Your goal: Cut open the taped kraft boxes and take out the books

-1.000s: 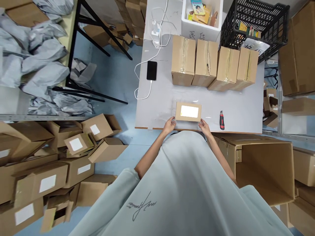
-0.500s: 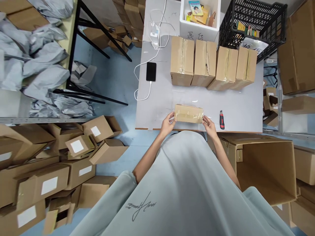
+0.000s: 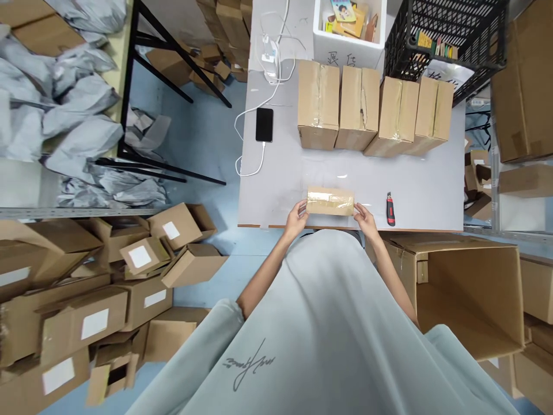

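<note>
A small cardboard box (image 3: 330, 202) with clear tape along it is held between my two hands, close to the front edge of the table (image 3: 285, 190). My left hand (image 3: 298, 217) grips its left end with the fingertips. On the opposite end, my right hand (image 3: 364, 219) has its fingers closed against the box. A red and black box cutter (image 3: 390, 209) lies on the tabletop to the right of my right hand.
Several taped cardboard boxes (image 3: 318, 104) stand in a row farther back. Behind them are a white foam bin (image 3: 349, 52) and a black crate (image 3: 447, 34). A phone (image 3: 264, 125) on a cable lies left. A large open carton (image 3: 470, 300) stands at lower right.
The small box has tilted slightly between my hands, and light falls differently on its tape. My hands stay at its ends; the view has shifted a little.
</note>
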Action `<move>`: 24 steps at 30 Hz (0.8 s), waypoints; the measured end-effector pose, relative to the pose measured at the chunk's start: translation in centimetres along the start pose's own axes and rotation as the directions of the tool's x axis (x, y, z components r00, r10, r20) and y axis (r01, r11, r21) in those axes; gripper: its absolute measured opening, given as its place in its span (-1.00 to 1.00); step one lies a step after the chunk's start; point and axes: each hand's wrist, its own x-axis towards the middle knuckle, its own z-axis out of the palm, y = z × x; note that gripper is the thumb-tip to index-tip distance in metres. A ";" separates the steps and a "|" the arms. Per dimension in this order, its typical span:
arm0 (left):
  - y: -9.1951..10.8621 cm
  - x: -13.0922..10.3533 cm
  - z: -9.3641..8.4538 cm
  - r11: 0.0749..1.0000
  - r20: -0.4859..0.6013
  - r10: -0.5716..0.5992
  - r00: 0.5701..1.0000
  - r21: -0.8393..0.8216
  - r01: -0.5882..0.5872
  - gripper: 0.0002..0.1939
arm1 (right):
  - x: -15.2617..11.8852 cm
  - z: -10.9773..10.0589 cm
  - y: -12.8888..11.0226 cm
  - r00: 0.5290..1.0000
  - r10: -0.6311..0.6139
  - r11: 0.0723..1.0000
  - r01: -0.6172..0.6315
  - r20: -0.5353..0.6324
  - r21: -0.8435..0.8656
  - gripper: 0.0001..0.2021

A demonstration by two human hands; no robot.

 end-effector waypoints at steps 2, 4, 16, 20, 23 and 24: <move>-1.1 0.4 -0.2 0.999 -0.027 -0.046 0.999 0.008 0.046 -0.41 | 0.3 0.1 0.9 0.999 0.031 1.000 -0.031 -0.021 0.001 -0.07; -2.0 0.8 -0.4 0.997 -0.041 -0.076 0.996 0.018 0.077 -0.39 | 0.7 0.4 1.8 0.997 0.070 0.998 -0.070 -0.036 -0.008 -0.09; -2.2 1.4 0.6 0.995 -0.026 -0.082 0.996 0.053 0.083 -0.43 | 0.9 1.7 3.6 0.999 0.029 0.998 -0.031 -0.034 -0.049 -0.18; -1.2 0.9 0.0 1.000 -0.022 0.001 1.000 0.029 -0.001 -0.50 | 0.5 0.9 2.6 0.998 -0.037 0.998 0.035 -0.047 -0.049 -0.15; -0.5 0.7 0.0 0.997 -0.016 0.072 0.997 0.012 -0.072 -0.54 | 0.6 0.5 1.8 0.993 -0.103 0.993 0.099 -0.061 -0.060 -0.12; -0.3 0.7 0.1 0.997 -0.013 0.079 0.997 0.007 -0.079 -0.55 | 0.7 0.4 1.5 0.991 -0.119 0.991 0.114 -0.068 -0.066 -0.10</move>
